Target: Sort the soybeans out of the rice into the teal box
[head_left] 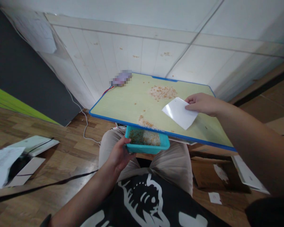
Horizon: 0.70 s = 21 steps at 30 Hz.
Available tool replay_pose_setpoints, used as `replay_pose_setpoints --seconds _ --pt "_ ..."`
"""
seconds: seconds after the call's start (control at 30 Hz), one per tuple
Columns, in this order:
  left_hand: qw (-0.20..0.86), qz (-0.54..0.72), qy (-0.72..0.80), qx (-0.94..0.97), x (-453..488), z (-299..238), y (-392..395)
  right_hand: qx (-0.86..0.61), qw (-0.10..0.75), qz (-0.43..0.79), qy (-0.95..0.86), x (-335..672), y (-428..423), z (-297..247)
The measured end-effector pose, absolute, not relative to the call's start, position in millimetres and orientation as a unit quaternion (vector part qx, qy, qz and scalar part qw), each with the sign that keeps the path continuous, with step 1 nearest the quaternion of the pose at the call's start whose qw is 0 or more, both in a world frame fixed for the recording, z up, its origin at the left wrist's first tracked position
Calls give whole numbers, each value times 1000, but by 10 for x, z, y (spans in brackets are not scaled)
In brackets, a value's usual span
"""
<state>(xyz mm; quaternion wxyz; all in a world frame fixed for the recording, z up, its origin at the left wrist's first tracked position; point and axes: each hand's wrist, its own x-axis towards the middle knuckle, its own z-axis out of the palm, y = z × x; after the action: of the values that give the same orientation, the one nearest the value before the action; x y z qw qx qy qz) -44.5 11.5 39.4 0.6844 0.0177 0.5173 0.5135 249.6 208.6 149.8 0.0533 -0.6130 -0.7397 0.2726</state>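
Note:
My left hand [120, 153] grips the left end of a turquoise plastic tub [148, 149], held just under the table's front edge. Inside it lies a layer of fine, grainy crumbs [145, 137]. Between the fingers and thumb of my right hand [200, 104] is a stiff, glossy white card [180, 114], tilted over the tabletop. Beyond the card a pile of pale and orange crumbs [162, 92] is spread on the yellow-green, blue-edged table [118, 102]. A smaller heap of crumbs [144, 121] sits at the front edge, right above the tub.
A blurred-out object [121, 78] with a red cord lies at the table's back left corner. A white cable [194, 39] runs down the wall behind. On the floor are papers and a folder [33, 145] at left and a cardboard box [213, 175] at right.

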Motion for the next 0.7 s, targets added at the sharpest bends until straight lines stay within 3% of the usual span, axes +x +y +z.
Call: replay_pose_setpoints --seconds 0.5,0.7 --pt "674 517 527 19 -459 406 105 -532 60 414 -736 1951 1850 1300" --pt "680 511 526 14 -463 423 107 -512 87 385 -763 1856 1814 1460"
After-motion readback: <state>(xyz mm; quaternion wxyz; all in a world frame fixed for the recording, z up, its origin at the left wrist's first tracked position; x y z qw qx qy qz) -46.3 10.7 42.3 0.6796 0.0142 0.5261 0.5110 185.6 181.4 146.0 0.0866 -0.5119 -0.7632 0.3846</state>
